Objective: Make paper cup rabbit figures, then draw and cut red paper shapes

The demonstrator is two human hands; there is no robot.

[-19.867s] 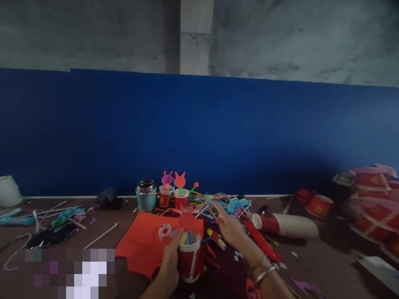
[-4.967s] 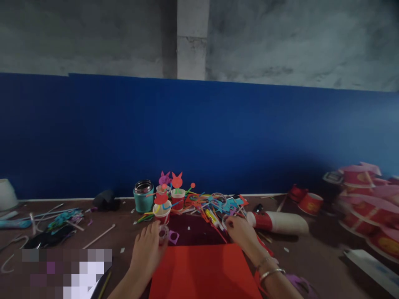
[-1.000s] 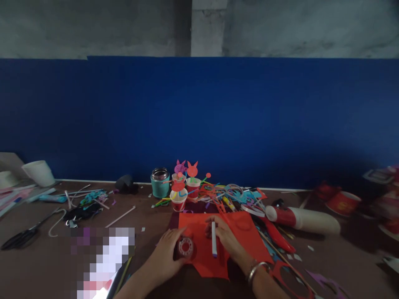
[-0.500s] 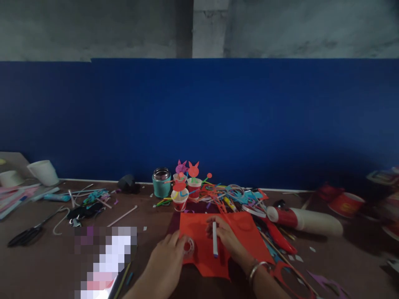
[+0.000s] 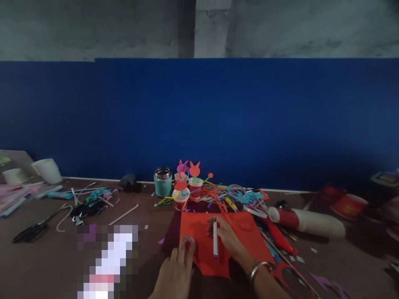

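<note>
A red paper sheet (image 5: 249, 243) with a cut lower edge lies in front of me. My right hand (image 5: 226, 234) rests over it, its fingers closed round a white marker (image 5: 215, 243) with a purple-blue end pointing toward me. At the sheet's left edge, my left hand (image 5: 176, 268) reaches forward with stretched fingers. Its fingertips lie on a clear tape roll (image 5: 189, 239), which they partly hide. Just beyond the sheet, a red paper cup (image 5: 181, 203) holds straws and a red paper figure. Two similar cups with cat-eared heads, one red (image 5: 195, 170) and one purple (image 5: 182, 166), stand behind.
A teal jar (image 5: 163, 186) stands left of the cups. Straws and paper scraps (image 5: 232, 195) are heaped behind the sheet. Right lie a cup stack (image 5: 321, 223) and a red cup (image 5: 349, 206). Black scissors (image 5: 31, 232) and white cups (image 5: 48, 171) are left.
Over the last second my left hand has shifted from beside the tape roll onto it. Five seconds ago no marker was in my right hand. Earliest, my left hand held a cup.
</note>
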